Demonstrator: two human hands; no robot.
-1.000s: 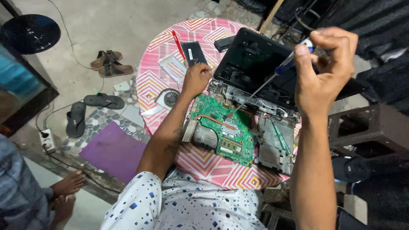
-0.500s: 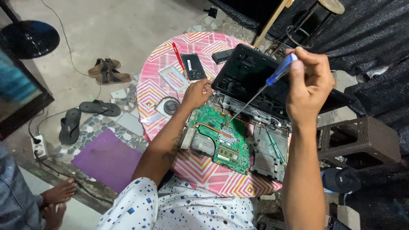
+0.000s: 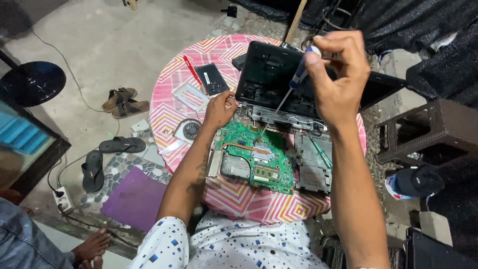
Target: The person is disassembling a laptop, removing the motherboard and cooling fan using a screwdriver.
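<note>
Unscrewing: right hand (image 3: 338,74) fingers grip screwdriver (image 3: 285,97), tip on green motherboard (image 3: 256,157).
Steadying: left hand (image 3: 219,109) fingers curled, pressing laptop base (image 3: 313,164).
Next: likely keeping the tip seated, turning straight.

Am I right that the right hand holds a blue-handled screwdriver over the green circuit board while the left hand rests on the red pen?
Not quite. In the head view the left hand rests at the upper left corner of the green circuit board, apart from the red pen. The right hand does hold the blue-handled screwdriver over the board.
</note>
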